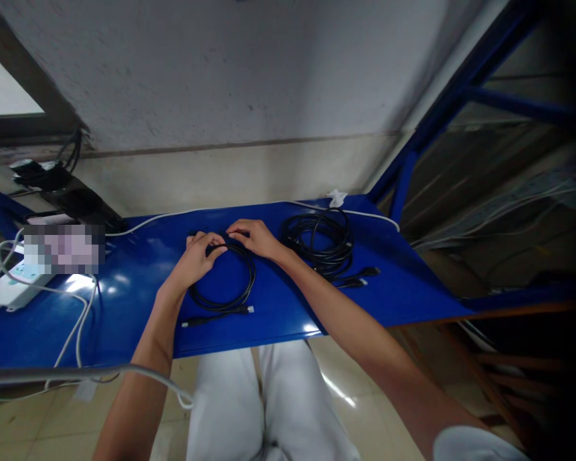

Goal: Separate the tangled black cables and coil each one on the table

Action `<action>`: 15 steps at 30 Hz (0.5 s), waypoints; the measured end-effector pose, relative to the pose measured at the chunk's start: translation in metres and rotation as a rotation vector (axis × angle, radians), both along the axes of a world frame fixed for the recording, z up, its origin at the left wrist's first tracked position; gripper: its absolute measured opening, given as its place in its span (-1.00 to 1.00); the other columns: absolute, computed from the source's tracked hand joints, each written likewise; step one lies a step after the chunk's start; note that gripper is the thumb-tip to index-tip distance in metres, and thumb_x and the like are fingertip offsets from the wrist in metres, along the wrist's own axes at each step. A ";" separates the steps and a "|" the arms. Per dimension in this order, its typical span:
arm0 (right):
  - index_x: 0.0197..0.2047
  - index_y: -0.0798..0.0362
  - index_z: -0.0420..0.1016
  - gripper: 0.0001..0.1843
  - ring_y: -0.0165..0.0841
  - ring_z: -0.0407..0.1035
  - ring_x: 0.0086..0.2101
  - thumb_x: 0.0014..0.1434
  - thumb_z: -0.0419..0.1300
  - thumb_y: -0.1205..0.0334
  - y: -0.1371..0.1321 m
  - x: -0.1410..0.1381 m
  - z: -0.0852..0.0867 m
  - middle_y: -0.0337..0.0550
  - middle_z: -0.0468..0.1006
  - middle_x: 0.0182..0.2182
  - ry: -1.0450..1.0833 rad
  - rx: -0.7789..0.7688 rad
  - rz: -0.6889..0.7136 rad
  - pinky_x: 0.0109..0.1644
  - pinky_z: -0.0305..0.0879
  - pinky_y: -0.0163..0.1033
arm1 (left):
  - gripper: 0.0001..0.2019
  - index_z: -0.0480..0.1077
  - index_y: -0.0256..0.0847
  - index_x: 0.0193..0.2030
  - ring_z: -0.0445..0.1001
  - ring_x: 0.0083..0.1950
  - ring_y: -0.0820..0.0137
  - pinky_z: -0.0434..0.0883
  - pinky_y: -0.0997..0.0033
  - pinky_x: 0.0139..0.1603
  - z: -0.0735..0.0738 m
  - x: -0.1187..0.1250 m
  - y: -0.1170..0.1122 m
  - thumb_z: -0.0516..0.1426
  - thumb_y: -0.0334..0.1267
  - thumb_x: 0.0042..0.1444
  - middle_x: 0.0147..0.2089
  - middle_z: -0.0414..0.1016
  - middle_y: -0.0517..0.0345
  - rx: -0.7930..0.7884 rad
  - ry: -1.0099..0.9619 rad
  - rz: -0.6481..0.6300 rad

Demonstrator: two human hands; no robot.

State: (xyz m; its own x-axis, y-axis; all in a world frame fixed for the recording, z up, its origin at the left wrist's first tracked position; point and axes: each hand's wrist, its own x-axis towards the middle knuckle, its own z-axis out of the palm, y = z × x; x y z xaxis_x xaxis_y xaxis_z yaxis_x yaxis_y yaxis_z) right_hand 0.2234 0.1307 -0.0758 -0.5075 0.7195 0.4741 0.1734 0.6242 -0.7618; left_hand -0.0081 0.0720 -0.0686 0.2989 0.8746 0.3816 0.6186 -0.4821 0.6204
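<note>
A black cable [253,280] lies in a round coil on the blue table [139,320]. Its two plug ends [244,309] stick out at the coil's near side, pointing opposite ways. My left hand [196,257] is closed at the far left of the loop, thumb and fingers pinching the cable. Just right of it, at the top of the same coil, my right hand [255,237] is closed in a pinch. What its fingertips hold is too small to make out. A thicker pile of coiled black cables [324,259] lies to the right, with plugs [358,282] toward the front.
At the left stand a white power strip [16,291] with white cords [79,326] and a black object [84,202]. A crumpled white scrap [336,198] sits at the back edge. A white cord runs along the wall. Blue metal bars [403,179] rise at the right.
</note>
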 end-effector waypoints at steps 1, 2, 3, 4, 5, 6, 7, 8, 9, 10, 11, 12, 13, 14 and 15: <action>-0.10 0.02 0.73 -0.83 -0.23 0.59 -0.10 0.37 0.29 0.21 0.001 0.001 -0.001 -0.08 0.73 -0.11 -0.006 -0.031 0.007 0.10 0.42 -0.16 | -0.82 0.59 -0.07 -0.05 0.55 -0.02 0.14 0.35 0.10 0.19 0.002 0.001 -0.001 0.29 -0.07 0.32 -0.10 0.65 0.06 -0.009 -0.035 -0.007; -0.11 0.02 0.73 -0.84 -0.24 0.59 -0.12 0.36 0.30 0.21 0.001 0.001 -0.001 -0.09 0.74 -0.13 -0.001 -0.077 0.019 0.08 0.44 -0.17 | -0.80 0.57 -0.08 -0.02 0.56 -0.02 0.16 0.38 0.15 0.15 0.003 0.003 -0.002 0.27 -0.05 0.33 -0.08 0.65 0.05 -0.016 -0.076 -0.013; -0.11 0.03 0.73 -0.84 -0.25 0.60 -0.15 0.35 0.31 0.19 0.002 0.002 -0.001 -0.10 0.74 -0.15 0.017 -0.136 0.040 0.05 0.45 -0.17 | -0.78 0.56 -0.08 0.00 0.58 -0.03 0.18 0.41 0.19 0.10 0.005 0.004 -0.003 0.27 -0.04 0.34 -0.06 0.65 0.05 -0.022 -0.120 -0.014; -0.12 0.05 0.72 -0.83 -0.26 0.60 -0.17 0.35 0.32 0.17 0.002 0.002 -0.001 -0.11 0.75 -0.17 0.044 -0.203 0.074 0.03 0.47 -0.18 | -0.76 0.55 -0.09 0.01 0.59 -0.04 0.20 0.44 0.23 0.05 0.006 0.006 -0.004 0.26 -0.03 0.34 -0.06 0.64 0.05 -0.023 -0.160 -0.007; -0.12 0.06 0.71 -0.81 -0.27 0.61 -0.18 0.34 0.33 0.14 0.001 0.002 0.000 -0.11 0.76 -0.18 0.080 -0.272 0.118 0.01 0.48 -0.18 | -0.75 0.54 -0.10 0.02 0.59 -0.08 0.23 0.45 0.26 0.01 0.008 0.007 -0.005 0.27 -0.03 0.34 -0.08 0.64 0.06 -0.020 -0.193 0.004; -0.12 0.07 0.71 -0.79 -0.27 0.62 -0.18 0.33 0.34 0.10 0.000 0.002 0.001 -0.11 0.76 -0.20 0.118 -0.342 0.169 0.01 0.50 -0.18 | -0.75 0.53 -0.11 0.02 0.59 -0.13 0.25 0.45 0.28 -0.04 0.009 0.008 -0.006 0.27 -0.03 0.34 -0.11 0.63 0.08 -0.014 -0.217 0.017; -0.12 0.07 0.70 -0.76 -0.28 0.63 -0.18 0.32 0.36 0.06 -0.001 0.003 0.003 -0.11 0.76 -0.21 0.154 -0.407 0.221 -0.01 0.51 -0.19 | -0.75 0.52 -0.11 0.01 0.58 -0.19 0.28 0.45 0.30 -0.08 0.011 0.009 -0.007 0.28 -0.03 0.33 -0.14 0.63 0.10 -0.006 -0.233 0.029; -0.11 0.08 0.69 -0.72 -0.28 0.64 -0.19 0.30 0.39 0.02 -0.002 0.003 0.005 -0.10 0.77 -0.23 0.185 -0.467 0.267 -0.03 0.53 -0.20 | -0.76 0.53 -0.12 -0.01 0.57 -0.22 0.29 0.45 0.30 -0.10 0.012 0.010 -0.007 0.28 -0.03 0.33 -0.17 0.62 0.10 0.005 -0.243 0.039; -0.10 0.10 0.68 -0.67 -0.28 0.65 -0.21 0.28 0.42 -0.01 -0.004 0.004 0.007 -0.09 0.77 -0.24 0.209 -0.520 0.302 -0.07 0.54 -0.22 | -0.78 0.53 -0.12 -0.04 0.56 -0.22 0.29 0.45 0.30 -0.10 0.013 0.010 -0.008 0.27 -0.04 0.34 -0.17 0.62 0.09 0.022 -0.251 0.045; -0.09 0.11 0.67 -0.64 -0.28 0.66 -0.23 0.25 0.45 -0.02 -0.005 0.005 0.009 -0.06 0.77 -0.25 0.227 -0.568 0.328 -0.12 0.55 -0.23 | -0.79 0.54 -0.12 -0.07 0.57 -0.19 0.28 0.46 0.28 -0.07 0.014 0.011 -0.008 0.27 -0.05 0.34 -0.15 0.62 0.07 0.045 -0.256 0.047; -0.08 0.13 0.66 -0.61 -0.28 0.67 -0.25 0.22 0.48 -0.03 -0.006 0.005 0.011 -0.04 0.77 -0.25 0.239 -0.610 0.344 -0.17 0.56 -0.26 | -0.80 0.56 -0.12 -0.09 0.58 -0.13 0.26 0.47 0.26 -0.03 0.015 0.011 -0.008 0.26 -0.06 0.35 -0.10 0.63 0.04 0.072 -0.257 0.043; -0.07 0.14 0.65 -0.59 -0.28 0.67 -0.27 0.20 0.50 -0.01 -0.007 0.006 0.013 -0.02 0.77 -0.24 0.246 -0.646 0.355 -0.21 0.55 -0.28 | -0.81 0.57 -0.12 -0.10 0.58 -0.07 0.23 0.48 0.24 0.02 0.016 0.012 -0.008 0.25 -0.07 0.35 -0.06 0.63 0.02 0.098 -0.254 0.034; -0.07 0.15 0.63 -0.58 -0.28 0.68 -0.27 0.17 0.53 0.01 -0.007 0.006 0.014 0.00 0.78 -0.24 0.254 -0.677 0.360 -0.24 0.55 -0.29 | -0.82 0.58 -0.12 -0.10 0.58 -0.02 0.21 0.49 0.21 0.07 0.017 0.012 -0.008 0.25 -0.08 0.36 -0.03 0.63 0.00 0.119 -0.246 0.022; -0.07 0.15 0.62 -0.58 -0.27 0.69 -0.27 0.15 0.54 0.04 -0.008 0.006 0.015 0.01 0.78 -0.23 0.264 -0.703 0.359 -0.26 0.55 -0.31 | -0.82 0.60 -0.12 -0.09 0.59 0.01 0.20 0.49 0.18 0.11 0.018 0.012 -0.008 0.24 -0.09 0.36 -0.02 0.63 -0.02 0.134 -0.235 0.010; -0.08 0.15 0.60 -0.58 -0.26 0.69 -0.27 0.13 0.55 0.08 -0.008 0.005 0.015 0.01 0.78 -0.23 0.279 -0.725 0.354 -0.28 0.55 -0.32 | -0.82 0.61 -0.12 -0.08 0.58 0.03 0.18 0.49 0.16 0.15 0.019 0.012 -0.008 0.23 -0.10 0.37 -0.02 0.63 -0.02 0.147 -0.225 0.001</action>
